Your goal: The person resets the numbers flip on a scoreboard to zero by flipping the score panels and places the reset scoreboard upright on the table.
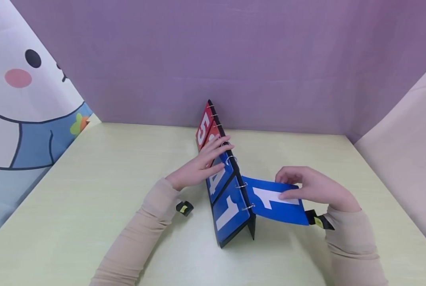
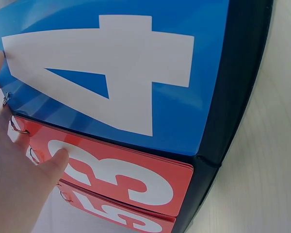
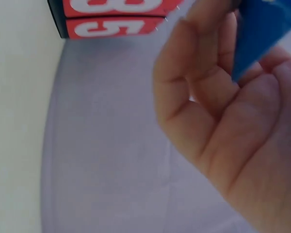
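Observation:
A tabletop flip scoreboard (image 1: pixel 236 169) stands tent-like, its ringed top edge running away from me. Its left face carries a blue 4 card (image 2: pixel 131 63) and a blue 1 card (image 1: pixel 229 210), with red cards (image 2: pixel 116 172) farther back. My left hand (image 1: pixel 202 161) rests on that face with fingers extended over the ringed edge; in the left wrist view the thumb touches the red card beside the 4. On the other side, my right hand (image 1: pixel 311 186) pinches the outer edge of a raised blue 1 card (image 1: pixel 263 200), still threaded on its rings.
The scoreboard stands on a pale table (image 1: pixel 145 151). Behind it rises a purple cloth backdrop (image 1: pixel 213 59), with a cartoon-printed panel (image 1: pixel 5 99) at left. Small black straps with yellow marks (image 1: pixel 184 208) show near both wrists.

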`<action>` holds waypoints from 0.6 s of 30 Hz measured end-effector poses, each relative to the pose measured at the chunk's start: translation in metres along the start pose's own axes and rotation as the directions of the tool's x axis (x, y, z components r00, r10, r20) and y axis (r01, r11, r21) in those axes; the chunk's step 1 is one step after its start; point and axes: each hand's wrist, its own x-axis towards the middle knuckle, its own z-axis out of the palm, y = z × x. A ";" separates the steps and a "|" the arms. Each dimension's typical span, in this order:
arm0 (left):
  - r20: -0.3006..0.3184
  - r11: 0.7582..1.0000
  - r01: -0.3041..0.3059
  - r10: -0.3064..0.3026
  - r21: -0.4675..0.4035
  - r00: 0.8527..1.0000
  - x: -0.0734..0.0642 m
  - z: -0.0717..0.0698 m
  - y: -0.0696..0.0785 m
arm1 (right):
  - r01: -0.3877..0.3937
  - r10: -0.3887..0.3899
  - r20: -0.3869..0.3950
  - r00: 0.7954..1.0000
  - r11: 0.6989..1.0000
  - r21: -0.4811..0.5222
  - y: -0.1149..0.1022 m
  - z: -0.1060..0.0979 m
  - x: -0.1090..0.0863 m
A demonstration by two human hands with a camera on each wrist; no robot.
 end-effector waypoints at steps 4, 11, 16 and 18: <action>0.003 1.000 0.002 -0.002 0.011 1.000 -0.001 0.000 0.000 | -0.018 0.018 -0.020 1.000 1.000 -0.006 0.003 -0.006 -0.009; 0.002 1.000 0.002 -0.002 0.012 1.000 -0.001 0.001 0.000 | -0.024 0.028 -0.180 0.983 0.999 0.028 0.005 -0.013 -0.022; 0.002 1.000 0.001 -0.001 0.021 1.000 0.000 0.001 0.000 | 0.058 -0.013 -0.252 0.968 0.983 0.172 0.007 -0.019 -0.033; 0.002 1.000 0.000 0.000 0.023 1.000 0.000 0.001 -0.001 | 0.118 -0.044 -0.278 0.960 0.960 0.254 0.006 -0.020 -0.036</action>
